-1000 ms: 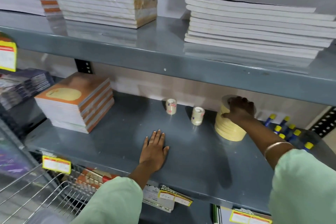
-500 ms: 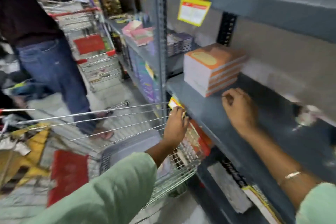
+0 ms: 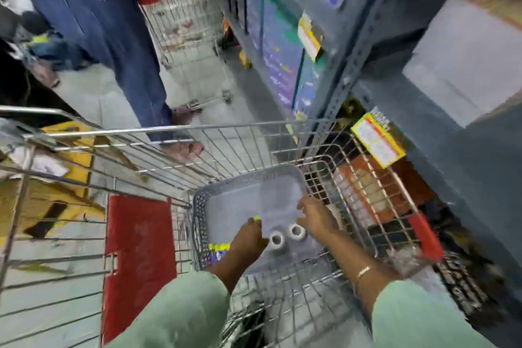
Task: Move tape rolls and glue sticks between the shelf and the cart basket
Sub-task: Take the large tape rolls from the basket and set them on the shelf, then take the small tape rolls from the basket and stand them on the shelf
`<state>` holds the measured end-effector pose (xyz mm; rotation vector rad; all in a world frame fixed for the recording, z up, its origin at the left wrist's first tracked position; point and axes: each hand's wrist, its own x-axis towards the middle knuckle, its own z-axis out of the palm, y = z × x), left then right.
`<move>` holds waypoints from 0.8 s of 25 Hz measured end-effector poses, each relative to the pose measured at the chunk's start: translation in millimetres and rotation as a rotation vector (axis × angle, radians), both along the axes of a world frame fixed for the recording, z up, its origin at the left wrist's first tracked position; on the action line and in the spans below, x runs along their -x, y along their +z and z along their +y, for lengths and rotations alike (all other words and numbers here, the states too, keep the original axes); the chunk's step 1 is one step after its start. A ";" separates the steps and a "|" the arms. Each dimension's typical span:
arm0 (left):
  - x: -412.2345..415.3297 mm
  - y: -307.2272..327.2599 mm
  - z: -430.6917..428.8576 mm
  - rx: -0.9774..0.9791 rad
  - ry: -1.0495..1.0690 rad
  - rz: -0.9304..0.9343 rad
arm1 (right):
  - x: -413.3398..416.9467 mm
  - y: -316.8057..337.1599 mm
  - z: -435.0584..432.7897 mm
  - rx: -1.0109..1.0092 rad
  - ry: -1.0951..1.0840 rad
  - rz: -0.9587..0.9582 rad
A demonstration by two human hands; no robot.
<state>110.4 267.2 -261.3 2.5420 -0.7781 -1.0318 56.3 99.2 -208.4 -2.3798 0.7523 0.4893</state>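
Both my hands are inside the grey plastic basket [image 3: 197, 206] that sits in the wire cart [image 3: 169, 133]. My left hand [image 3: 248, 237] is curled with something yellow-tipped at its fingertips, but blur hides the grip. Two small tape rolls [image 3: 286, 235] lie on the basket floor between my hands, and my right hand [image 3: 316, 216] has loosely spread fingers beside them, pinching nothing.

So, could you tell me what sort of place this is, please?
Most likely a shop aisle, probably stationery: a wire shopping cart, grey metal shelving with yellow price tags, and another cart further along.
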 end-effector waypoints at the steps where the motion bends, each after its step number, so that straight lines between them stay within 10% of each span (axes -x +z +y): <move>1: 0.9 -11.9 -2.2 -0.005 -0.019 0.017 | -1.9 -22.3 3.3 0.019 0.088 0.051; 12: 27.1 -98.4 -46.3 0.003 -0.151 -0.023 | -2.6 -120.9 22.9 0.358 0.447 0.272; 20: 13.7 -68.7 -37.7 0.013 -0.038 -0.052 | -19.2 -72.5 8.1 0.349 0.404 0.172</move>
